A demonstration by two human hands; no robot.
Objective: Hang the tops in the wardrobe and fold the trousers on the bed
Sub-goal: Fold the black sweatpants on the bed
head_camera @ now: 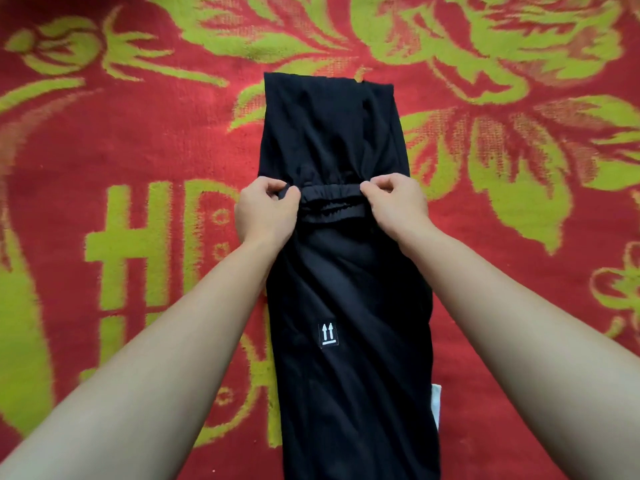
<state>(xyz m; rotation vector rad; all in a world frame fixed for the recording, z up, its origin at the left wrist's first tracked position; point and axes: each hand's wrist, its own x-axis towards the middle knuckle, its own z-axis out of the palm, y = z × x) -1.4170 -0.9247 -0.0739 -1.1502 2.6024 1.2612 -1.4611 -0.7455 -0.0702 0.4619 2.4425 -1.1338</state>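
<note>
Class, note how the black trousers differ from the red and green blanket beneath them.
The plain black fabric trousers carry no pattern, only a small white arrow label; the red blanket with green leaf motifs is patterned throughout. The trousers form a narrow strip; the blanket fills the view. The left hand and right hand pinch the trousers, not the blanket. Both are spread-out cloth.

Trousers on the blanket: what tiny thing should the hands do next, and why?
Probably lower the elastic band flat onto the black trousers and smooth it. The left hand and right hand each pinch one end of it across the trousers' middle. The band looks bunched, and the cloth beyond it lies wrinkled on the blanket.
</note>
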